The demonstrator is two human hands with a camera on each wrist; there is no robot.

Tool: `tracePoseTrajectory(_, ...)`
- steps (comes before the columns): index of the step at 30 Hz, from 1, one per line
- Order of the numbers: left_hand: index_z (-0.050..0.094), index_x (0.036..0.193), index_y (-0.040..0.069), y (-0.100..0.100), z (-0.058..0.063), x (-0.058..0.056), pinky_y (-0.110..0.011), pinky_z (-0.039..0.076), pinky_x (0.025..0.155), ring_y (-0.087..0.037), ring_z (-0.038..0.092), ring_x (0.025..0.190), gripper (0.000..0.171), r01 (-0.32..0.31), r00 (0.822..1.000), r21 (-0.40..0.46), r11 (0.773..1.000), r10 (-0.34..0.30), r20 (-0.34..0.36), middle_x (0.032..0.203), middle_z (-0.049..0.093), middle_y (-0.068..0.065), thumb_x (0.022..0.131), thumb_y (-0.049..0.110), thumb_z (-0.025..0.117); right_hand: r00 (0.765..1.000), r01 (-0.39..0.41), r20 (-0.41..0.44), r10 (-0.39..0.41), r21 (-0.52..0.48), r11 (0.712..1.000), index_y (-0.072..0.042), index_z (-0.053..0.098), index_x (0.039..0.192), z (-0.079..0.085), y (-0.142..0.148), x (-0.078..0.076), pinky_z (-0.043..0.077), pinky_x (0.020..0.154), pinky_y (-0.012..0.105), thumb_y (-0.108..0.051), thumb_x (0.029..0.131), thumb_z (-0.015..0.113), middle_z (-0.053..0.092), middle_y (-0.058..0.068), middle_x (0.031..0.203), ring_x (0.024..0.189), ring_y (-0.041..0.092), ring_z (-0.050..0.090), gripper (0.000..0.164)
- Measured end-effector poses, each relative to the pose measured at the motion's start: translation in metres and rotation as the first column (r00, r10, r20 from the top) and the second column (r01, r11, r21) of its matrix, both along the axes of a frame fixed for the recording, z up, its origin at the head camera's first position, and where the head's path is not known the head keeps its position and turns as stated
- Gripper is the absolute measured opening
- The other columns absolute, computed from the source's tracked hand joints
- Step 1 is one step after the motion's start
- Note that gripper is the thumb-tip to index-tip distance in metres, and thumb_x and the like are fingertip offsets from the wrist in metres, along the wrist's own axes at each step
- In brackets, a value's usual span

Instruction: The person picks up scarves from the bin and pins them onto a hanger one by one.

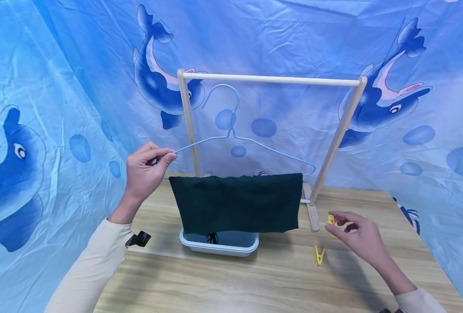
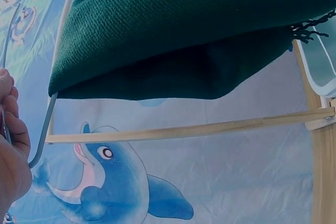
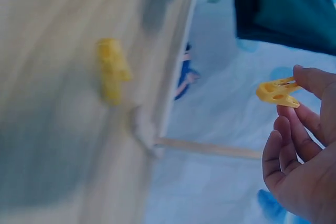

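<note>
My left hand [image 1: 147, 167] pinches the left shoulder of a pale blue wire hanger [image 1: 272, 150], holding it up in front of a wooden rack. A folded dark green cloth [image 1: 237, 204] with a knit-like weave hangs over the hanger's lower bar; dark fringe strands [image 2: 310, 32] show below it in the left wrist view. To the right, my right hand [image 1: 358, 234] pinches a yellow clothespin [image 3: 278, 92] between thumb and fingers, above the table and apart from the cloth. A second yellow clothespin [image 1: 319, 255] lies on the table below that hand.
Behind the hanger stands the small wooden drying rack [image 1: 334, 143] with a white top rod [image 1: 270, 79]. Under the cloth sits a white-rimmed basin [image 1: 219, 248] on the wood-grain table [image 1: 231, 282]. A blue dolphin-print curtain [image 1: 278, 39] surrounds the table.
</note>
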State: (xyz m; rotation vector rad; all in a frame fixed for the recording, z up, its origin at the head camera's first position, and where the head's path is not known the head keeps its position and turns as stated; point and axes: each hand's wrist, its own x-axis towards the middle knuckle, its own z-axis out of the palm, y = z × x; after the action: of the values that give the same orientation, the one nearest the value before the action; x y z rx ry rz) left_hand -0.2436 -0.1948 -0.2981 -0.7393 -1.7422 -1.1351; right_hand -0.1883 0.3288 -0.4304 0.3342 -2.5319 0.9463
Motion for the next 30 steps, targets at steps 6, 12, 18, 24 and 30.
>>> tracePoseTrajectory(6, 0.079, 0.088, -0.007, -0.001, 0.002, -0.001, -0.019, 0.026, 0.056, -0.008, 0.041, 0.063, 0.015, -0.001, 1.0, 0.004, 1.0, 0.001, -0.005, 0.07, 0.059, -0.012, 0.077, -0.015, 0.081, 0.993, -0.077, -0.09, 0.071, -0.063, 0.995, -0.004, 0.076, 0.112, 0.028, -0.013, -0.004, 0.05, 0.065, 0.013, -0.009, 0.082, 0.086, 0.074, 0.004, 0.088, 0.079, -0.005, 0.061, 0.032)
tracePoseTrajectory(12, 0.079, 0.089, -0.007, 0.001, 0.003, -0.001, -0.019, 0.027, 0.056, -0.008, 0.04, 0.063, 0.018, -0.007, 1.0, -0.003, 1.0, 0.007, 0.008, 0.07, 0.058, -0.011, 0.075, -0.019, 0.079, 0.983, -0.142, -0.127, 0.13, -0.091, 0.986, -0.004, 0.073, 0.114, 0.055, -0.023, -0.006, 0.049, 0.068, 0.012, -0.003, 0.081, 0.084, 0.073, 0.007, 0.094, 0.083, -0.001, 0.061, 0.034)
tracePoseTrajectory(18, 0.079, 0.088, -0.006, 0.001, 0.002, -0.002, -0.019, 0.026, 0.057, -0.008, 0.041, 0.063, 0.018, -0.013, 1.0, -0.016, 1.0, 0.013, 0.009, 0.07, 0.059, -0.011, 0.075, -0.019, 0.079, 0.975, -0.189, -0.133, 0.176, -0.09, 0.978, -0.006, 0.071, 0.114, 0.079, -0.034, -0.009, 0.049, 0.069, 0.013, -0.003, 0.083, 0.083, 0.073, 0.0, 0.094, 0.083, 0.002, 0.06, 0.033)
tracePoseTrajectory(24, 0.079, 0.088, -0.006, 0.001, 0.001, -0.001, -0.02, 0.026, 0.057, -0.008, 0.041, 0.064, 0.017, -0.021, 1.0, -0.013, 1.0, 0.021, 0.017, 0.07, 0.058, -0.01, 0.076, -0.017, 0.08, 0.959, -0.251, -0.156, 0.236, -0.085, 0.964, -0.008, 0.071, 0.115, 0.099, -0.052, -0.013, 0.05, 0.071, 0.014, -0.003, 0.084, 0.082, 0.073, -0.004, 0.094, 0.085, 0.004, 0.062, 0.033)
tracePoseTrajectory(30, 0.079, 0.089, -0.006, 0.002, 0.001, -0.001, -0.02, 0.027, 0.057, -0.009, 0.041, 0.064, 0.016, -0.032, 0.999, -0.016, 0.999, 0.032, 0.021, 0.071, 0.059, -0.01, 0.077, -0.017, 0.08, 0.929, -0.341, -0.181, 0.322, -0.087, 0.936, -0.008, 0.07, 0.119, 0.118, -0.074, -0.017, 0.051, 0.071, 0.015, -0.002, 0.086, 0.081, 0.073, -0.001, 0.096, 0.085, 0.006, 0.063, 0.036)
